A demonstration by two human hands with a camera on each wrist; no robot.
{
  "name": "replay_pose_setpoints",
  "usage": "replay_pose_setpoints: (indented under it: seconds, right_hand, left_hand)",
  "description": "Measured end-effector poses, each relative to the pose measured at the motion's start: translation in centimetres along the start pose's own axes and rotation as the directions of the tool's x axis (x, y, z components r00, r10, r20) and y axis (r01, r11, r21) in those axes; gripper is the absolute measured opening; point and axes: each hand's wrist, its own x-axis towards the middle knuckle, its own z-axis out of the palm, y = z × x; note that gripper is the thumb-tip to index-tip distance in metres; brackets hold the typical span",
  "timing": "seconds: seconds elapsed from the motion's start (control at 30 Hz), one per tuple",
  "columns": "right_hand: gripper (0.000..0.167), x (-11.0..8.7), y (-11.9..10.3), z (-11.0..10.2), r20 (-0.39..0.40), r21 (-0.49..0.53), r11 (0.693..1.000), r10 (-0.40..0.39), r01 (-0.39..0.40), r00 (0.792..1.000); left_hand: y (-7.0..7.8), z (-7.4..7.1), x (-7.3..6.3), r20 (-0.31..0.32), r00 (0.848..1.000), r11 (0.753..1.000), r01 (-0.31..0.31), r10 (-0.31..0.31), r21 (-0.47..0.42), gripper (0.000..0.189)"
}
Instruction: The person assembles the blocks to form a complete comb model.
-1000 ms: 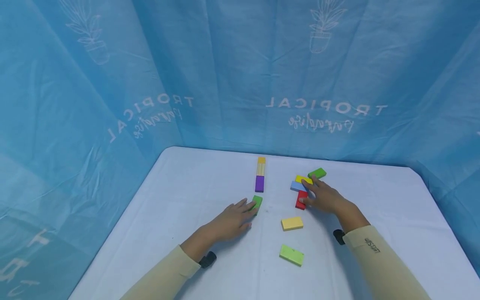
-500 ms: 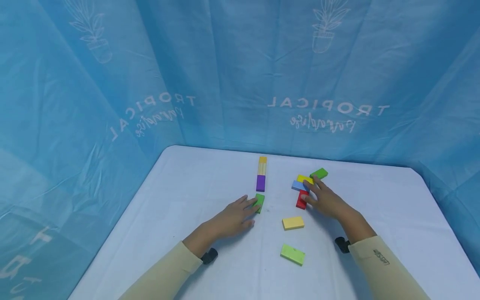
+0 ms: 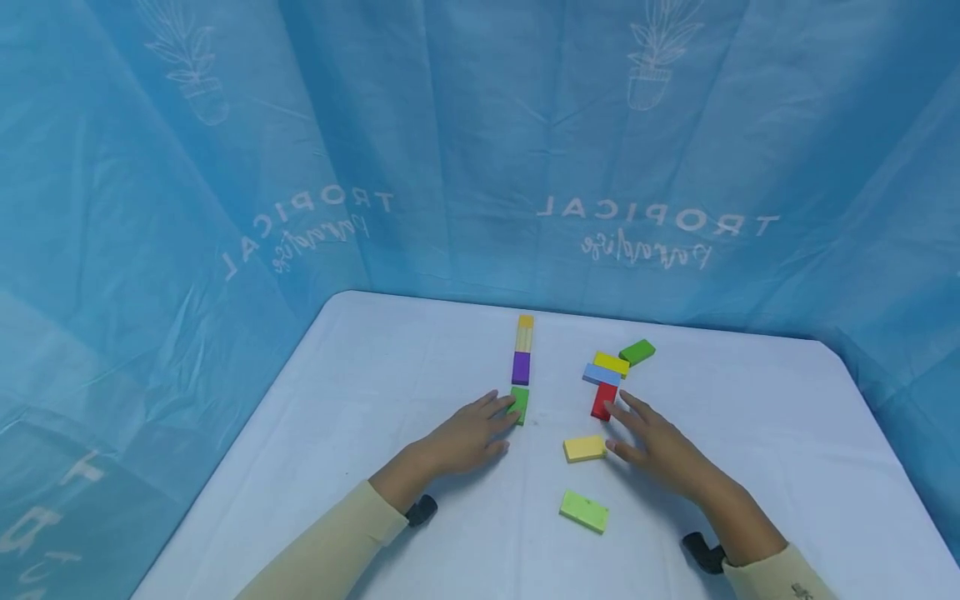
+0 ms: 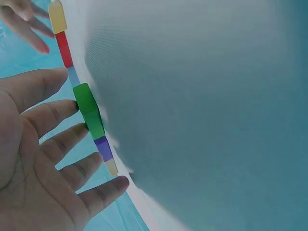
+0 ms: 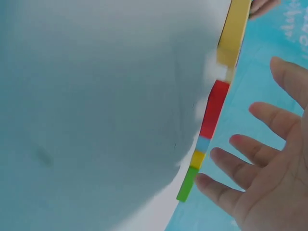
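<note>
My left hand (image 3: 465, 437) has its fingers extended, the fingertips touching a green block (image 3: 521, 408) that lies flat. Just beyond that block, a purple block (image 3: 521, 368) and a cream block with a yellow-orange end (image 3: 524, 335) form a straight line. My right hand (image 3: 663, 450) is spread at the right, fingers loose and holding nothing. Its fingertips are close to a red block (image 3: 602, 402) and a pale yellow block (image 3: 583, 449); whether they touch is unclear. In the right wrist view, the fingers stand apart beside the red block (image 5: 214, 108).
Beyond the red block lie a blue block (image 3: 602, 375), a bright yellow block (image 3: 612, 364) and another green block (image 3: 637, 352), bunched together. A light green block (image 3: 584, 511) lies nearer. Blue printed curtains (image 3: 480, 150) stand around the white table (image 3: 390, 358).
My right hand has drawn back toward me, from over the red, blue and yellow blocks to beside the red and pale yellow ones. The left hand stays at the green block.
</note>
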Motion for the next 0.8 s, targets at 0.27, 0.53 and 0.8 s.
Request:
replay_pose_setpoints:
  seconds: [0.27,0.53,0.8]
  right_hand:
    - [0.064,-2.7,-1.8,1.7,-0.053,-0.025,0.998,-0.062,0.061,0.997]
    - [0.058,-4.1,-3.4,2.8,-0.061,-0.093,0.991,-0.103,0.097,0.993]
    - [0.059,-4.5,-4.1,3.3,-0.055,-0.149,0.979,-0.152,0.142,0.987]
  left_hand:
    - [-0.1,-0.1,0.6,0.013,1.0,1.0,0.023,-0.023,0.015,0.057]
    - [0.1,-0.4,0.8,0.013,1.0,1.0,0.023,-0.023,0.017,0.057]
    - [0.1,-0.4,1.0,0.017,1.0,0.999,0.019,-0.02,0.026,0.058]
